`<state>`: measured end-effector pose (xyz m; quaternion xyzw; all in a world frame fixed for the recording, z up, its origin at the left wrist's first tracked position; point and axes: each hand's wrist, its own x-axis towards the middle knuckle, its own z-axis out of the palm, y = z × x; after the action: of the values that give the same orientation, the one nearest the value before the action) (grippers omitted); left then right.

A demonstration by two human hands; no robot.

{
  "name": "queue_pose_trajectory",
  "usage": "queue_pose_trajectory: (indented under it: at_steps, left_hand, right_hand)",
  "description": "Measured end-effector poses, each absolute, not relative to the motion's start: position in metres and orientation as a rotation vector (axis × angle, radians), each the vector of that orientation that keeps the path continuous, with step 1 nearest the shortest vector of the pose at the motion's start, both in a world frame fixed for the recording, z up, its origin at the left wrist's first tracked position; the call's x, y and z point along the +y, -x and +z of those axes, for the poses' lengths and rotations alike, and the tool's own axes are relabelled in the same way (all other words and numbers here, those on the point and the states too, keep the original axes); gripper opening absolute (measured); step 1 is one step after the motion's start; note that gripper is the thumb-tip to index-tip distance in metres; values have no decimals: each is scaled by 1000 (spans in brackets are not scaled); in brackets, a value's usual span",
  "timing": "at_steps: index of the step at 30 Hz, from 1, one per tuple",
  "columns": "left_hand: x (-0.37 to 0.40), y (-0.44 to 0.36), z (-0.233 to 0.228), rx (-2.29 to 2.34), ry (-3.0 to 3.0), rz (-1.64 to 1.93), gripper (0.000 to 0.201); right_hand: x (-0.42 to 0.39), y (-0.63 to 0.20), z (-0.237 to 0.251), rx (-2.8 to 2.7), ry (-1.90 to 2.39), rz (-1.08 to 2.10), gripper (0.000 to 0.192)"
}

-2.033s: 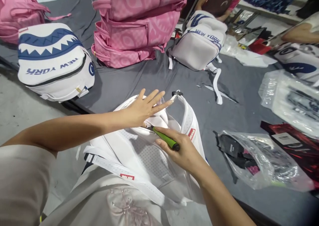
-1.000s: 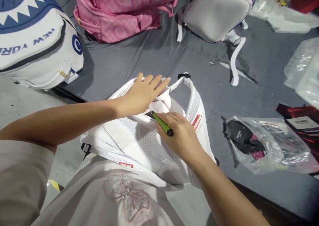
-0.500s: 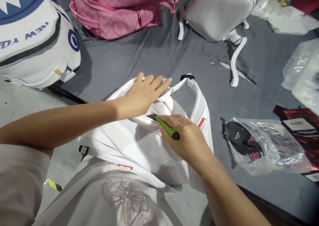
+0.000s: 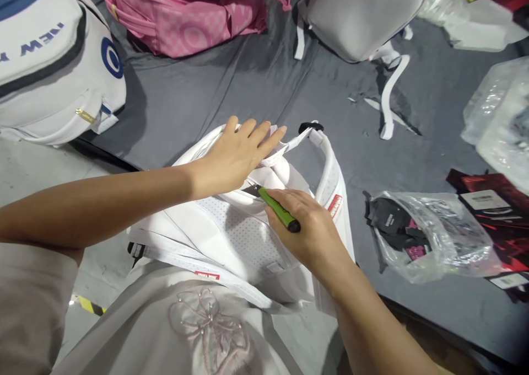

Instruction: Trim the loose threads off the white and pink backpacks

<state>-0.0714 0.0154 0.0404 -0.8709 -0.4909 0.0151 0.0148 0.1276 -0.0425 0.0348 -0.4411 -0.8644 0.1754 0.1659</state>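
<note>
A white backpack [image 4: 231, 237] lies back-side up at the near edge of the grey-covered table [image 4: 231, 94], partly on my lap. My left hand [image 4: 237, 154] rests flat on its top edge, fingers spread, pressing it down. My right hand [image 4: 308, 229] grips a green-handled tool [image 4: 278, 209] whose dark tip touches the backpack just under my left hand. A white shoulder strap [image 4: 333, 171] with a red label and a black buckle curves past my right hand.
A white and blue "NEW YORK" backpack [image 4: 53, 60] sits at the far left. Pink backpacks [image 4: 198, 11] are stacked at the back, a white backpack [image 4: 363, 16] beside them. Clear plastic bags [image 4: 433, 237] with dark items and red packaging [image 4: 496, 209] lie at the right.
The view has tilted down and closer. My left hand lowered from hovering to resting flat on the backpack's top edge. My right hand keeps the green tool in the same spot.
</note>
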Motion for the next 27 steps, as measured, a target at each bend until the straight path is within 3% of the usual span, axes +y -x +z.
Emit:
queue_pose_trajectory:
  at_steps: [6, 12, 27]
  left_hand:
    - [16, 71, 40, -1552, 2745, 69, 88]
    - [22, 73, 40, -1553, 2798, 120, 101]
    - [25, 85, 48, -1446, 2827, 170, 87]
  right_hand:
    - [-33, -125, 48, -2451, 1286, 770, 23]
    - [-37, -114, 46, -2569, 1448, 507, 21]
    - [-40, -105, 29, -2218, 1304, 722, 24]
